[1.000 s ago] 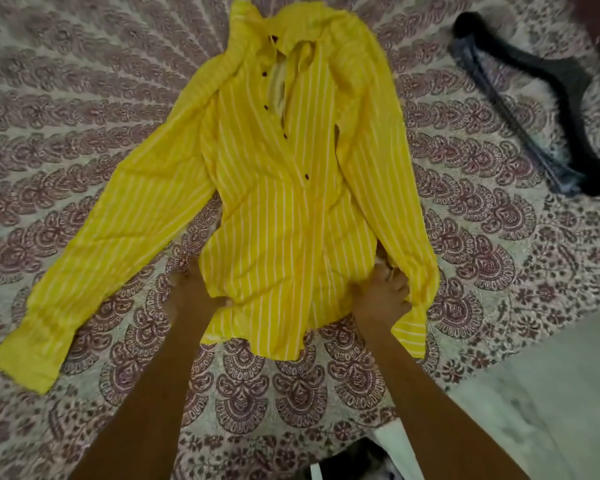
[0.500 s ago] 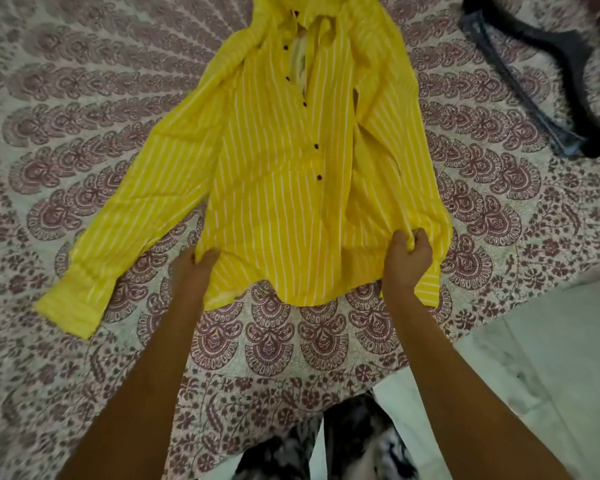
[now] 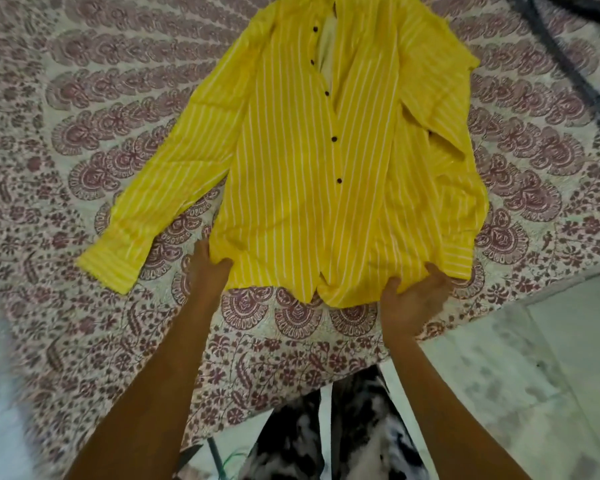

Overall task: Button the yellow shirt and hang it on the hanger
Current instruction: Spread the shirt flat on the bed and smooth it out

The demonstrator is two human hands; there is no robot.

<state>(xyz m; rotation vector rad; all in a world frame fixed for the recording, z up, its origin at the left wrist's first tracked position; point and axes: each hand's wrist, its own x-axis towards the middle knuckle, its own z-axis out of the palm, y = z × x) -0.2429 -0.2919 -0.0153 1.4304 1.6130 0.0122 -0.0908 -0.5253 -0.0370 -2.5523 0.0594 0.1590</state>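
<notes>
Both hands clamp the bottom hem of the yellow shirt (image 3: 309, 168): the left hand (image 3: 207, 271) pinches the hem's left corner with its thumb lying on top of the cloth, and the right hand (image 3: 411, 299), palm turned up, curls its fingers into the right corner. Beneath everything spreads a cotton bedspread (image 3: 84, 133), cream with rows of maroon fan and flower prints, its near edge ending at a pale tiled floor (image 3: 551, 375). The shirt lies front up on this cover, collar end far from the person and hem nearest, so the garment stretches away from both hands. Its fabric is thin and soft, bright yellow with narrow white vertical stripes, and it bunches into small folds where the fingers take it. One long sleeve (image 3: 160, 188) runs out flat to the left, its cuff just beside the left hand; the other sleeve (image 3: 440, 109) is folded over the body, its cuff near the right hand. At the far right corner lies a dark hanger (image 3: 593, 10), blurred and cut by the frame, well apart from the shirt. Small round dark buttons (image 3: 334, 138) dot the placket, which gapes open near the top.
</notes>
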